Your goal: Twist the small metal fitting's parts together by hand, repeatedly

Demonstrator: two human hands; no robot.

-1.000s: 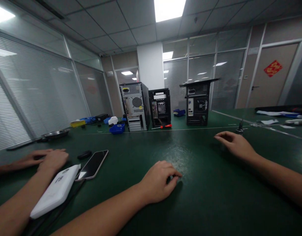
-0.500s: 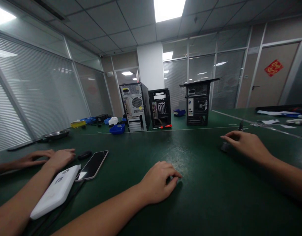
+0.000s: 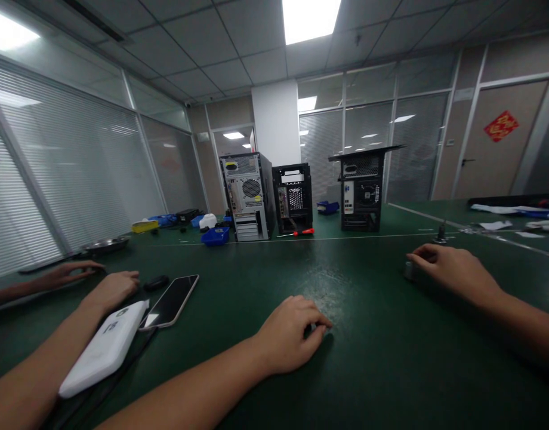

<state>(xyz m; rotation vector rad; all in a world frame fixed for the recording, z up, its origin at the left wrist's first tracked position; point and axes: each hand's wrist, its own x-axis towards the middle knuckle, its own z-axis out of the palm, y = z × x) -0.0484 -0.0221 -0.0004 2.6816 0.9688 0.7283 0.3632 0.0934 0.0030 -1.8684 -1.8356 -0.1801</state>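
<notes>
My left hand rests on the green table near the middle, fingers curled and thumb against the fingertips. Something small may sit in that pinch, but I cannot make it out. Further right, my right hand is just above the tabletop with thumb and forefinger pinched together. Directly under its fingertips is a small grey piece, blurred, which the fingers seem to grip. A small dark metal piece stands upright just behind that hand.
At left are another person's hands, a white power bank, a phone and a dark mouse-like object. Computer cases, a red-handled screwdriver and a blue tray stand further back.
The view has shifted slightly. At far left, one of the other person's hands has drawn away from the nearer one. The grey piece under my right fingers looks lighter; my left hand stays put.
</notes>
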